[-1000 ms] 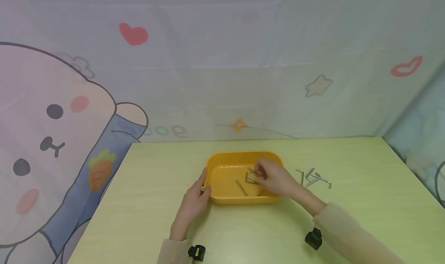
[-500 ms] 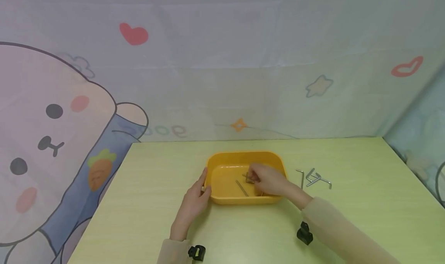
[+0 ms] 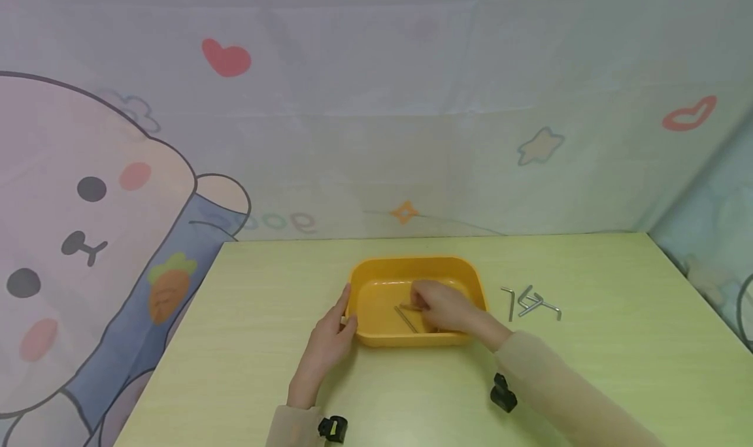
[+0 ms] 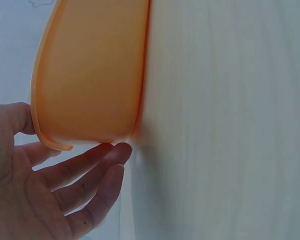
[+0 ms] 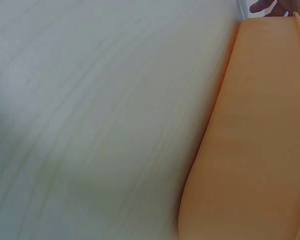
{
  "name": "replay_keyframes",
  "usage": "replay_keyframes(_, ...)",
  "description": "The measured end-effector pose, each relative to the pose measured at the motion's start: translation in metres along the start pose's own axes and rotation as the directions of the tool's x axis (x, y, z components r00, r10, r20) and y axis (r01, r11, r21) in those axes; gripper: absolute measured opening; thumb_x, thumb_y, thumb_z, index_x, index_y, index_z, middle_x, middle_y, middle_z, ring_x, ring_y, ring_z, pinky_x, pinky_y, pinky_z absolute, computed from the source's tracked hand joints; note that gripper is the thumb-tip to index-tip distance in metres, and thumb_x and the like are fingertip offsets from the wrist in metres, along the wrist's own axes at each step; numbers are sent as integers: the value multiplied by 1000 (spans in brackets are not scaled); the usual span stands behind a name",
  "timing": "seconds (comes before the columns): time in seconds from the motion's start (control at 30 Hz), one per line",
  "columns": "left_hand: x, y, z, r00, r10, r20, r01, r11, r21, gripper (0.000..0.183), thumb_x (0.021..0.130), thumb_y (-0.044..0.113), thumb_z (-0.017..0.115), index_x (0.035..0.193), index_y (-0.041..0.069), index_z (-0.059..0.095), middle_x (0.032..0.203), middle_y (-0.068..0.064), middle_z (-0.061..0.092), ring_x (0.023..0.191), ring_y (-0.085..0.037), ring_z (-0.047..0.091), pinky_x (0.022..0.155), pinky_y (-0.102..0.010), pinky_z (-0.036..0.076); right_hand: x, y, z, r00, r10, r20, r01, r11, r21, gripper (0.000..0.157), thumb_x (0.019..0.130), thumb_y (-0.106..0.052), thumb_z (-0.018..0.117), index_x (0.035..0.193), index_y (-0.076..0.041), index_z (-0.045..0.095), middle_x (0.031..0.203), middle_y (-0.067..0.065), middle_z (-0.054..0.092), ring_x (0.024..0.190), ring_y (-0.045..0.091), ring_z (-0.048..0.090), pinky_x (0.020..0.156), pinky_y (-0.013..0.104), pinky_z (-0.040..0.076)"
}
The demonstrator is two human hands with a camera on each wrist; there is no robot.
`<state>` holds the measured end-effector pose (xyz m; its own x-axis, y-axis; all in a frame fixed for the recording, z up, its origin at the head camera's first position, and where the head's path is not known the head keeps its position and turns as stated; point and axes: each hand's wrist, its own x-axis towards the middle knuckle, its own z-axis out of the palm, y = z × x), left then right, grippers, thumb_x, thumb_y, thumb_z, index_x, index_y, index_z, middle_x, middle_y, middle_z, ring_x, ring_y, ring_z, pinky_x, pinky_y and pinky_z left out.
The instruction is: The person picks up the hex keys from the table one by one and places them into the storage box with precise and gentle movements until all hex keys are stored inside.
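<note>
A yellow plastic tray (image 3: 376,340) sits on the table. My left hand (image 3: 329,339) holds its left end, thumb at the rim and fingers against the outer wall, as the left wrist view shows close up. My right hand (image 3: 447,306) is down inside the tray on its right half, fingers curled at a metal hex key (image 3: 410,307) whose end sticks out left of the fingertips. Close by on the tray floor lies another hex key (image 3: 406,320), slanting. The right hand covers the other keys there. In the right wrist view, the tray's outer wall (image 5: 245,130) hides most of that hand.
To the right of the tray, several L-shaped hex keys (image 3: 532,303) lie loosely crossed on the pale table (image 3: 235,342), with a single key (image 3: 511,303) just left of them. Behind the table hangs a printed cloth (image 3: 376,107). A dark cable (image 3: 742,310) shows at the far right.
My right hand has moved left and slightly toward me inside the tray, with a hex key at its fingertips. The slanting key has shifted a little left. My left hand stays put.
</note>
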<state>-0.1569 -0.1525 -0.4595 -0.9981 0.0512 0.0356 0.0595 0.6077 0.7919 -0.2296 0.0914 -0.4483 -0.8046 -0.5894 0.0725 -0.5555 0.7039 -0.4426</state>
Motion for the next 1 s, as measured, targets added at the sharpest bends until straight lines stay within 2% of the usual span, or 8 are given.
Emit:
replay_keyframes(0.23,-1,1,0,1000,-3,2,3,1000,-1,59,99,20,49,153,20,27,141,-16,51,73,-13,53,69,-29,45,1,-4,1,999,6,-32,-6,1000,4,14,82,2,57,86,-11,59,75,-5,52,68,10,46,59,23,38)
replay_keyframes(0.47,-2,2,-1,1000,-2,-1,2,1000,3,59,99,20,48,153,20,26,143,-16,50,76,-13,54,71,-29,45,-2,-7,1,994,-16,-110,18,1000,19,9,82,-1,60,84,-10,57,73,-5,51,68,10,45,61,24,38)
replay_keyframes(0.57,-2,2,-1,1000,-1,-1,1,1000,4,59,99,20,48,153,20,26,143,-16,50,75,-13,53,71,-29,45,-3,-9,0,993,-13,-119,18,999,42,7,83,-3,60,86,-9,58,76,-4,53,69,10,47,62,25,40)
replay_keyframes(0.73,-3,2,-1,1000,-6,0,6,1000,1,59,99,20,49,153,20,26,144,-15,48,74,-13,53,70,-29,45,-7,-15,-5,991,15,-133,-5,997,79,6,86,-6,62,91,-9,61,81,-2,60,73,10,51,67,25,43)
replay_keyframes(1.0,-2,3,0,1000,-20,1,20,1000,-11,59,99,22,48,153,23,25,147,-12,46,75,-13,53,70,-29,45,-18,-24,-15,977,65,-205,-44,994,105,6,86,-9,62,91,-11,63,81,-5,61,73,9,50,67,24,43)
